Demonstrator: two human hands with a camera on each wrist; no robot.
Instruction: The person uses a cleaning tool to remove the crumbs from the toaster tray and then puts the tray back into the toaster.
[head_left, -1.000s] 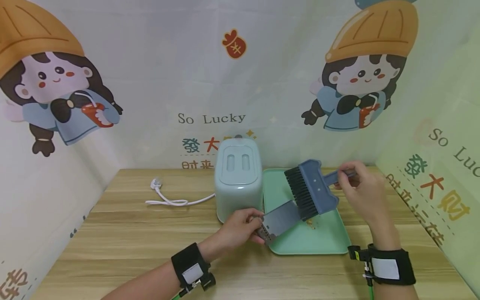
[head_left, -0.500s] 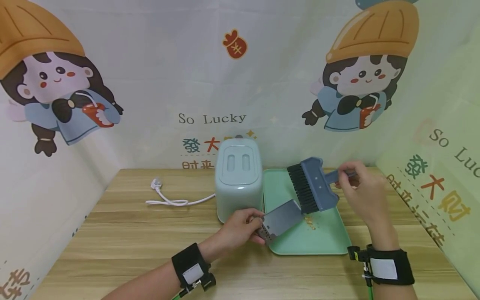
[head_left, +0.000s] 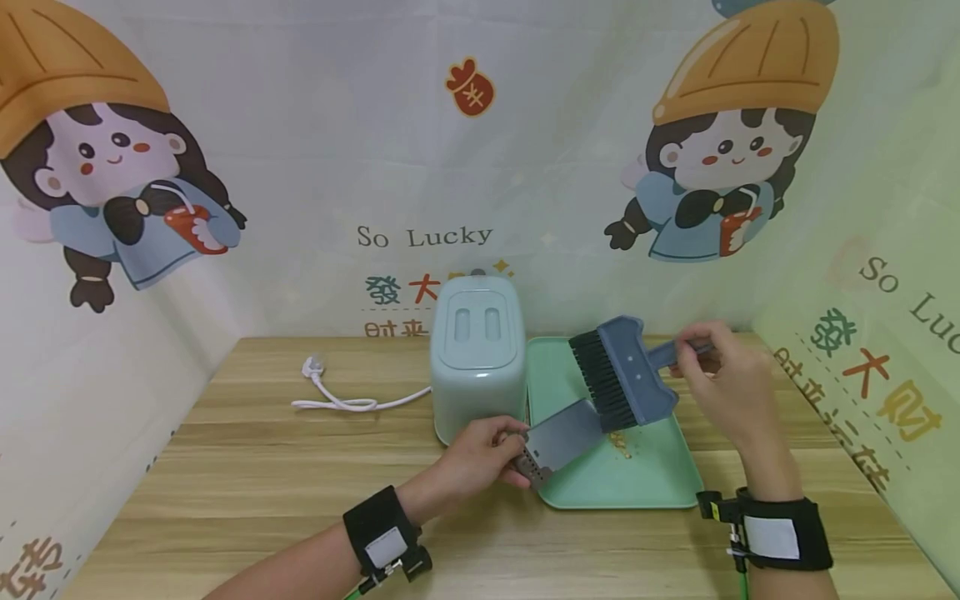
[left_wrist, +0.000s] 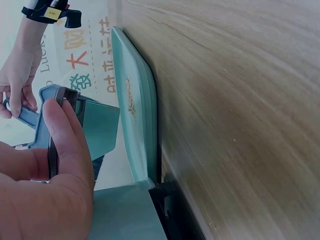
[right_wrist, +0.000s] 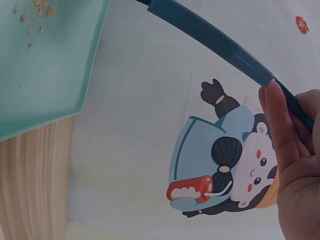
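My left hand [head_left: 483,454] pinches the near end of a flat metal crumb tray [head_left: 566,435], tilted over the left side of a mint-green serving tray [head_left: 652,487]. A wide blue brush [head_left: 637,371] with black bristles is held by its handle in my right hand [head_left: 727,383], between thumb and fingers. Its bristle tips overlap the far end of the crumb tray in the head view. Below them, brown crumbs [head_left: 620,444] lie on the serving tray; the right wrist view shows these crumbs [right_wrist: 40,12] scattered near its rim.
A pale mint toaster [head_left: 477,358] with its lid on stands left of the serving tray, close to my left hand. Its white cord and plug [head_left: 313,367] lie on the wooden table [head_left: 300,492]. A printed cloth [head_left: 562,167] hangs behind.
The brush lifted slightly up and right off the crumb tray's end, then came back left over it. More crumbs show on the serving tray. My left hand has stayed put.
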